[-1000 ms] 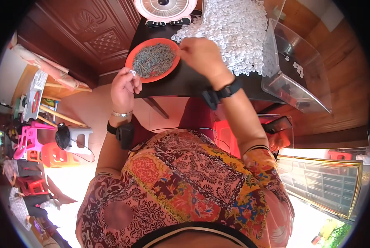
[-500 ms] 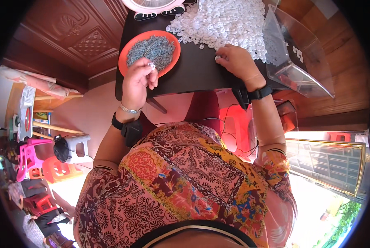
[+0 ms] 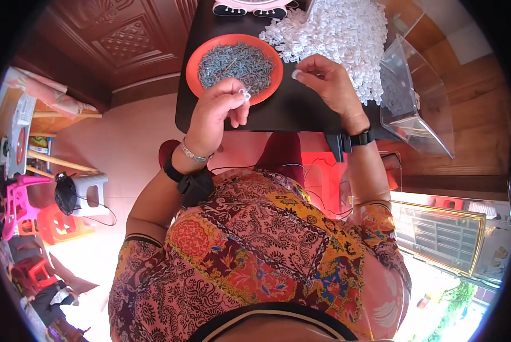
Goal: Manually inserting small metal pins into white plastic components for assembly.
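My left hand pinches a small white plastic piece between thumb and forefinger, at the near rim of an orange plate. Small grey pointed pieces, which look like screws, fill that plate. Above the dark tabletop, my right hand grips another small white plastic piece at its fingertips. Just beyond it spreads a heap of similar white pieces, several showing holes. A gap of tabletop separates the two hands. The curled fingers partly hide both held pieces.
A clear plastic panel stands at the table's right edge. At the far edge is a pink-and-white object with shoe-shaped feet. The dark table ends close to my lap. Plastic stools stand on the floor at left.
My right hand has come away from the heap's near edge toward my left hand, carrying a white piece. My left hand still pinches its piece. The whole view has shifted.
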